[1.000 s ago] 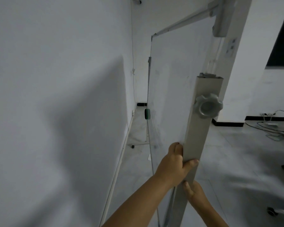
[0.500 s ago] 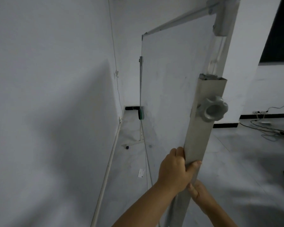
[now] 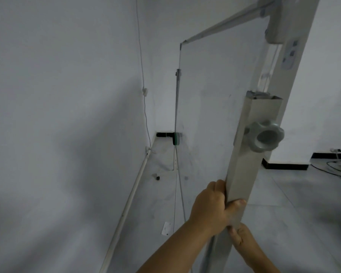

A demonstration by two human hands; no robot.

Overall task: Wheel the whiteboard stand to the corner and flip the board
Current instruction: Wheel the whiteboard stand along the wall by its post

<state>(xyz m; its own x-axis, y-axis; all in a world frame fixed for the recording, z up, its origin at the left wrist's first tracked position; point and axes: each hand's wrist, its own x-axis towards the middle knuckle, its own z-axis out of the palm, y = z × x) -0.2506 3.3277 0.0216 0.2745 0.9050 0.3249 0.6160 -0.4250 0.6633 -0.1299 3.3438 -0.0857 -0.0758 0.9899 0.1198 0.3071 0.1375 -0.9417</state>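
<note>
The whiteboard [image 3: 215, 107] stands edge-on before me, its face running away toward the room corner. Its near upright post [image 3: 250, 154] is a grey metal tube with a grey star knob [image 3: 265, 135] on its side. My left hand [image 3: 211, 207] is wrapped around the post below the knob, thumb across the front. My right hand [image 3: 239, 236] grips the same post just underneath, partly hidden behind it. A green knob [image 3: 176, 138] shows on the far post. The stand's wheels are out of sight.
A white wall [image 3: 67, 115] runs close along the left, with a white conduit [image 3: 130, 198] at its foot and a thin cable [image 3: 144, 81] hanging down. A paper scrap [image 3: 166, 227] lies on the grey floor. Cables [image 3: 339, 166] trail at the right.
The board and post have shifted right in view and sit nearer the corner. The far wall's black skirting now shows closer. Both hands keep the same grip on the post.
</note>
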